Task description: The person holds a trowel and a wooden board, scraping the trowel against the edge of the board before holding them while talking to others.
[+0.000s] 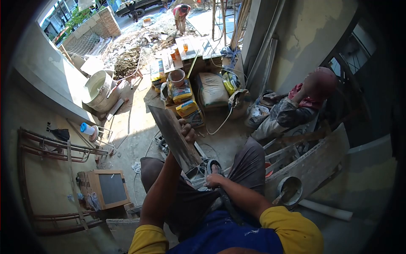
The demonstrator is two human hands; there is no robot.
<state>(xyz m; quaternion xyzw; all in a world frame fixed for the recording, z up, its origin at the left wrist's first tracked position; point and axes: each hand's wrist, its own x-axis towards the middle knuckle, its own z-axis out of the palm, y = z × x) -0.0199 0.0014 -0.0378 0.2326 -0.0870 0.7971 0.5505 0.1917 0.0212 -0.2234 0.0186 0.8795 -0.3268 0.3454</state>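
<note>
Left hand [187, 130] grips the board [172, 137] at frame center, fingers curled over its right edge. Right hand [215, 180], lower, is wrapped around a rounded grey item [208, 165]. Board appears stiff, fairly light; hold by the long edge, near midlength.

Long grey board [171, 137] (streaked face), steeply tilted; pale rounded object [208, 166] near board's lower end.

Dark board [172, 134] on my feed
I see left fingers [189, 131] gripping its edge, right fingers [215, 171] round a grey tool [207, 166] below.
</note>
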